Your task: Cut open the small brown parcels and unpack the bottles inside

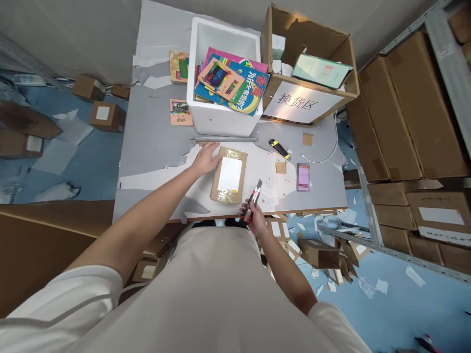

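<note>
A small cardboard box [231, 172] lies flat on the table in front of me, with a white label on top and shiny clear tape across both ends. My left hand [206, 158] rests at the box's upper left edge, fingers apart and touching it. In my right hand [253, 215] is a red and black box cutter [252, 202], gripped at its handle. Its metal blade end points up and away from me, just right of the box's lower corner.
Behind the box stands a white foam bin [225, 117] with books; beside it is an open carton [312, 105]. A yellow-black cutter [279, 148], cardboard scraps [281, 167] and a pink-screened phone [303, 177] lie to the right. Shelved cartons [390, 117] flank the table.
</note>
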{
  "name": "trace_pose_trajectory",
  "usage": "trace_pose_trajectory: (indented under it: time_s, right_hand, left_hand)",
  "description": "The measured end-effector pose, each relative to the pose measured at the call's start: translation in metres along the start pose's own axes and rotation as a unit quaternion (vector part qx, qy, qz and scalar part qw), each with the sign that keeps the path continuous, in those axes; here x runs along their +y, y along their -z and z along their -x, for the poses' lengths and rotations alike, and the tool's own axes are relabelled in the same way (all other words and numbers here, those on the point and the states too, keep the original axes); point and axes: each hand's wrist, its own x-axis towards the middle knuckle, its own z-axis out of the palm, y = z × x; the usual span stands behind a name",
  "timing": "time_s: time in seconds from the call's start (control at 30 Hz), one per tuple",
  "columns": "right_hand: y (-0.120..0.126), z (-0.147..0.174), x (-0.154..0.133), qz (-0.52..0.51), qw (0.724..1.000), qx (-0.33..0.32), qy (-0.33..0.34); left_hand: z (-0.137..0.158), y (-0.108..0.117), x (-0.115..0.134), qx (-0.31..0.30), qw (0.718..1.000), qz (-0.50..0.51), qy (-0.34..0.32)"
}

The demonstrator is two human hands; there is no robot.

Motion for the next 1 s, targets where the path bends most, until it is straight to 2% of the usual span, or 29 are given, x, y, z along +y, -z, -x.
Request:
trace_pose_trajectory:
  time_s: [0.07, 0.13, 0.2, 0.3, 0.4, 0.5, 0.6, 0.7, 0.77, 0.83, 0.9, 1.0]
  right_hand:
    - [-0.007, 0.008, 0.009, -0.028, 0.999, -0.019, -0.042]
    - [-0.014, 0.01, 0.012, -0.052, 0.997, -0.027, -0.057]
    - [-0.02, 0.008, 0.009, -0.06, 0.997, -0.019, -0.048]
    - [-0.019, -0.001, -0.002, -0.051, 0.999, -0.002, -0.02]
    - [-0.009, -0.019, -0.022, -0.05, 0.998, 0.013, 0.022]
    - [-0.002, -0.047, -0.053, -0.049, 0.996, 0.031, 0.061]
    - [-0.005, -0.079, -0.083, -0.013, 0.995, 0.036, 0.094]
    - [-0.014, -0.102, -0.102, 0.044, 0.992, 0.022, 0.114]
    - [-0.014, -0.108, -0.107, 0.088, 0.988, 0.009, 0.124]
    - [-0.007, -0.106, -0.11, 0.146, 0.98, 0.004, 0.135]
    - [0.006, -0.098, -0.111, 0.227, 0.965, 0.0, 0.134]
    - [0.028, -0.082, -0.112, 0.319, 0.941, -0.033, 0.107]
  left_hand:
    - [-0.019, 0.0, 0.0, -0.037, 0.998, -0.029, -0.043]
    - [-0.028, 0.0, 0.0, -0.075, 0.995, -0.037, -0.049]
    - [-0.03, 0.001, -0.003, -0.082, 0.996, -0.037, -0.027]
    - [-0.02, 0.006, -0.01, -0.046, 0.998, -0.012, 0.034]
    - [0.007, 0.013, -0.018, 0.005, 0.995, 0.01, 0.098]
    - [0.049, 0.014, -0.019, 0.063, 0.983, 0.016, 0.17]
    - [0.093, 0.006, -0.011, 0.07, 0.966, 0.037, 0.244]
    - [0.117, -0.003, -0.002, 0.066, 0.954, 0.053, 0.287]
    - [0.116, -0.005, 0.003, 0.106, 0.96, 0.029, 0.256]
    - [0.103, -0.001, 0.005, 0.115, 0.979, -0.02, 0.166]
    - [0.084, 0.004, 0.006, 0.047, 0.995, -0.076, 0.053]
    - [0.059, 0.008, 0.008, -0.077, 0.985, -0.139, -0.067]
